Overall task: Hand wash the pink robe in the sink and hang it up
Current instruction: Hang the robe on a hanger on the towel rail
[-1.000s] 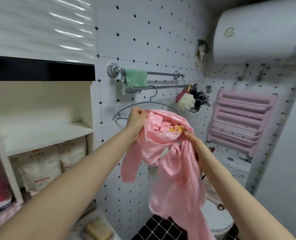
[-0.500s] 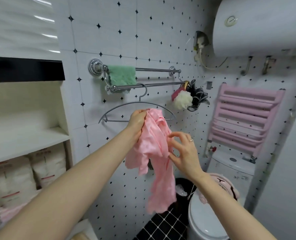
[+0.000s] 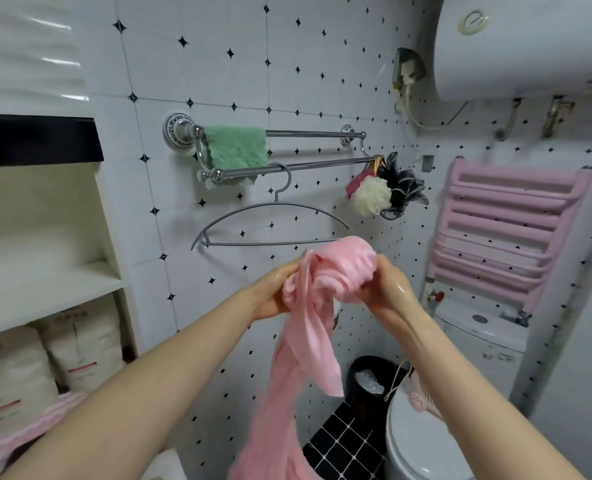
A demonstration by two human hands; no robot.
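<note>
I hold the pink robe (image 3: 325, 282) up in the air with both hands. My left hand (image 3: 270, 297) grips the bunched top from the left. My right hand (image 3: 388, 292) grips it from the right, with fingers curled into the cloth. Both hands look wet and shiny. The rest of the robe hangs down in a long strip between my arms.

The bunched top is just below the right end of the gray hanger (image 3: 273, 221). I cannot tell if they touch. The hanger's hook is over the front bar of the towel rail (image 3: 322, 163), next to a green cloth (image 3: 235, 147).

Down on the floor by the toilet (image 3: 419, 445) is a black bin (image 3: 358, 363). It has something white and crinkly (image 3: 367, 381) inside. In the bottom part of the white shelf (image 3: 45, 289) at my left sit big white bags (image 3: 83, 344), side by side.
</note>
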